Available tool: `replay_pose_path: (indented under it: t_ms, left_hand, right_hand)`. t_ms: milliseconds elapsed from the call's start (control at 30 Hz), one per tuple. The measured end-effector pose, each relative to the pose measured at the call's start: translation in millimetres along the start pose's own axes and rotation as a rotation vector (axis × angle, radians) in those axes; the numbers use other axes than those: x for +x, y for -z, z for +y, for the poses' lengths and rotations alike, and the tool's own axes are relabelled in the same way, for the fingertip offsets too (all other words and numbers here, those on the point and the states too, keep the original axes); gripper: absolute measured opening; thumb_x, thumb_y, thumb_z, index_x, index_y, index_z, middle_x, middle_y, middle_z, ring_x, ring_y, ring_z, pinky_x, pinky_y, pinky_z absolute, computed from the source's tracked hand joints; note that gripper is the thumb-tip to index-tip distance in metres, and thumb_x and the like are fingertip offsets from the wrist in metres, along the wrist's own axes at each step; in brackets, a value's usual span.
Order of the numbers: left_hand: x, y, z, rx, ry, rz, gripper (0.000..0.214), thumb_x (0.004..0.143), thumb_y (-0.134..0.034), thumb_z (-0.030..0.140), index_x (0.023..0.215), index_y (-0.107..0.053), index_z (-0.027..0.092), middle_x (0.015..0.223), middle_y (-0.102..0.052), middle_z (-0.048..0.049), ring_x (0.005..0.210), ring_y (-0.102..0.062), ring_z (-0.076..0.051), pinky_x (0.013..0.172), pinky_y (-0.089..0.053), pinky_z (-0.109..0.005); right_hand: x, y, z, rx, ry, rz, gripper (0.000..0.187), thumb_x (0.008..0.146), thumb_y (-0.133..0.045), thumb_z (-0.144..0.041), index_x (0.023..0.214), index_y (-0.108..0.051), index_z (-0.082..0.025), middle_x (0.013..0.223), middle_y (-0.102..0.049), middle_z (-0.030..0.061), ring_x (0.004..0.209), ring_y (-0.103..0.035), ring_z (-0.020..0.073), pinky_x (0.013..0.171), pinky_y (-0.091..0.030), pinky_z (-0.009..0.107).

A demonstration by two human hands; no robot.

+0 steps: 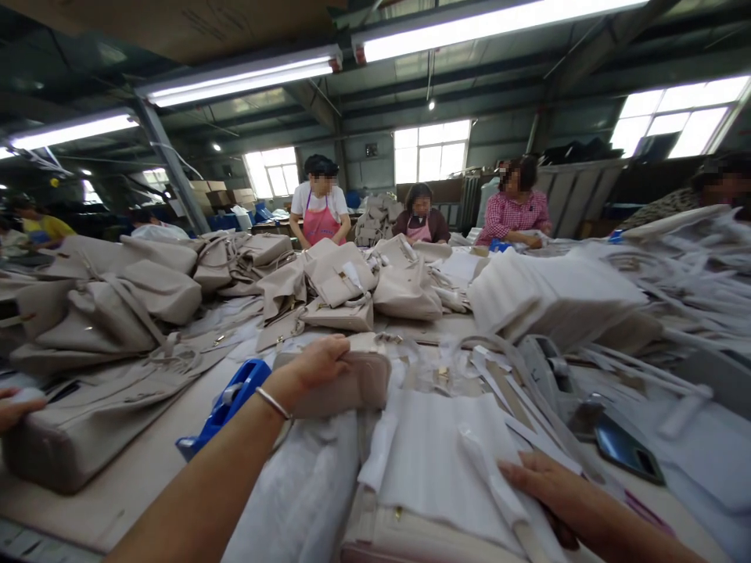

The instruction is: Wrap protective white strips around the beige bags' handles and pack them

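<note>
My left hand (314, 366) reaches forward and grips the top of a small beige handbag (357, 379) lying on the worktable. My right hand (543, 481) lies flat, fingers stretched out, on a sheet of white wrapping paper (437, 461) that covers another beige bag (393, 536) at the near edge. A silver bracelet (273, 403) circles my left wrist.
A blue tape dispenser (231, 403) sits left of my arm. Piles of beige bags (111, 313) cover the left and middle of the table, with stacks of white paper (551, 297) to the right. A phone (627, 452) lies at right. Three people work across the table. Another person's fingers (17, 407) show at far left.
</note>
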State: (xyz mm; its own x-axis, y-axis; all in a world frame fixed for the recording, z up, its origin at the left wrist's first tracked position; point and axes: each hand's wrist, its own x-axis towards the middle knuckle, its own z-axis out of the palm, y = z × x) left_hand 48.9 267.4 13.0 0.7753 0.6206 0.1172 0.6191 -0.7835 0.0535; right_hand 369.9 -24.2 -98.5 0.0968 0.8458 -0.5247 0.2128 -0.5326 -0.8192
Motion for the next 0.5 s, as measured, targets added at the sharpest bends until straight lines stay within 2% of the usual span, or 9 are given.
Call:
replay_pose_path:
  t_ms: [67, 133, 267, 400, 500]
  left_hand:
    - [13, 7.0, -5, 0.017, 0.037, 0.084, 0.006, 0.082, -0.061, 0.023, 0.085, -0.062, 0.018, 0.095, -0.064, -0.0067, 0.092, -0.058, -0.022, 0.085, -0.043, -0.032]
    - [26, 4.3, -6, 0.030, 0.079, 0.148, 0.008, 0.084, -0.059, 0.022, 0.087, -0.063, 0.017, 0.098, -0.063, -0.0100, 0.095, -0.057, -0.025, 0.089, -0.043, -0.037]
    - [36, -28.0, 10, 0.019, 0.090, 0.157, 0.008, 0.080, -0.063, 0.019, 0.087, -0.064, 0.015, 0.096, -0.063, -0.0108, 0.096, -0.058, -0.027, 0.091, -0.044, -0.041]
    - [24, -55.3, 36, -0.045, 0.057, 0.121, 0.009, 0.076, -0.067, 0.015, 0.086, -0.066, 0.016, 0.096, -0.063, -0.0110, 0.098, -0.059, -0.028, 0.095, -0.045, -0.040]
    - [4, -55.1, 51, -0.107, 0.096, 0.154, 0.026, 0.080, -0.062, 0.014, 0.106, -0.066, 0.016, 0.117, -0.060, -0.0148, 0.117, -0.051, -0.031, 0.108, -0.035, -0.045]
  right_hand:
    - [0, 1, -1, -0.003, -0.003, -0.015, 0.053, 0.083, -0.049, -0.072, 0.078, -0.049, -0.020, 0.048, -0.040, -0.0081, 0.037, -0.027, 0.0052, 0.036, -0.015, 0.020]
    - [0, 1, -3, -0.013, -0.008, -0.029, 0.053, 0.082, -0.050, -0.073, 0.077, -0.047, -0.020, 0.046, -0.040, -0.0081, 0.036, -0.026, 0.0056, 0.035, -0.015, 0.020]
    - [-2, 3, -7, -0.060, -0.021, 0.044, 0.056, 0.080, -0.046, -0.077, 0.077, -0.046, -0.022, 0.046, -0.045, -0.0058, 0.037, -0.033, 0.0072, 0.036, -0.018, 0.020]
    - [-4, 4, -9, -0.090, -0.025, 0.098, 0.059, 0.083, -0.037, -0.079, 0.072, -0.046, -0.021, 0.043, -0.043, -0.0058, 0.034, -0.032, 0.0075, 0.035, -0.018, 0.021]
    - [-5, 5, -5, -0.037, 0.008, 0.121, 0.057, 0.085, -0.039, -0.075, 0.067, -0.043, -0.021, 0.043, -0.041, -0.0065, 0.033, -0.030, 0.0065, 0.035, -0.018, 0.021]
